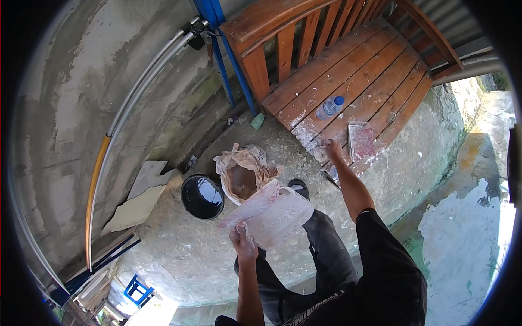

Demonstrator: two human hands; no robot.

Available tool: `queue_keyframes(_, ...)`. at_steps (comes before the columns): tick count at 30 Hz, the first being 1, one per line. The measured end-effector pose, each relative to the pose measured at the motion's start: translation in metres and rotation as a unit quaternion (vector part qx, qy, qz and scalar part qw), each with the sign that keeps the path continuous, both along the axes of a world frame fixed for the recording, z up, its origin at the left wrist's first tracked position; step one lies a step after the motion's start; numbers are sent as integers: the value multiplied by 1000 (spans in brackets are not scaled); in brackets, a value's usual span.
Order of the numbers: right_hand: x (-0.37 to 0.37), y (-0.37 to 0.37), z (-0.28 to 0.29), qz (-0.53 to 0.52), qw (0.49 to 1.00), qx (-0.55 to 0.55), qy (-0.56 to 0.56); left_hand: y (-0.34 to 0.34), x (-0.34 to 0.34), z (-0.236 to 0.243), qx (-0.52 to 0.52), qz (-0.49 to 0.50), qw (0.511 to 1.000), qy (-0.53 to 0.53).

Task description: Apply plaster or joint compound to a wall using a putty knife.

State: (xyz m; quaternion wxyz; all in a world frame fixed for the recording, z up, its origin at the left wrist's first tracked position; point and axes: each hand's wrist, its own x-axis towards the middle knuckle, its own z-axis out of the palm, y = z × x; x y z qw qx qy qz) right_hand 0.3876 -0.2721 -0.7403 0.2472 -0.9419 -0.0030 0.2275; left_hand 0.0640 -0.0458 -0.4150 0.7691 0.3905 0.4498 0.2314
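Note:
My left hand (243, 240) grips a flat white plaster-stained board (272, 213) and holds it tilted in front of my legs. My right hand (333, 149) reaches out to the front edge of a wooden bench (348, 70); it rests on the dusty slats next to a plaster-covered trowel (360, 140). Whether its fingers hold anything cannot be made out. An open paper sack of brown powder (243, 175) sits on the concrete floor just beyond the board.
A black bucket of water (202, 196) stands left of the sack. A clear plastic bottle with a blue cap (329, 107) lies on the bench. Pipes and a blue pole lean on the concrete wall at the left. Pale board offcuts (141, 198) lie by the wall.

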Motion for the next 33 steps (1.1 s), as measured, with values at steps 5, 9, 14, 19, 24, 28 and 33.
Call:
queue_keyframes(5, -11, 11, 59, 88, 994, 29, 51, 1, 8, 3, -4, -28, 1000, -2)
queue_keyframes(9, -15, 36, 168, 92, 977, 178, 73, 8, 15, 57, 1, -38, 999, -26)
queue_keyframes(14, -38, 101, 456, 202, 858, 457, 117, 27, 10, 142, -10, -87, 996, -23)
queue_keyframes(19, -75, 147, 638, 536, 788, 300, -43, 29, -5, 239, 43, -110, 993, -29)
queue_keyframes(24, -117, 174, 684, 666, 713, 214, -52, 24, -52, 302, 18, -72, 992, -100)
queue_keyframes(28, -154, 191, 736, 696, 669, 232, -116, 13, -89, 339, 29, 22, 992, -117)
queue_keyframes(33, -211, 212, 770, 757, 581, 257, -155, -1, -144, 348, 44, 145, 978, -143)
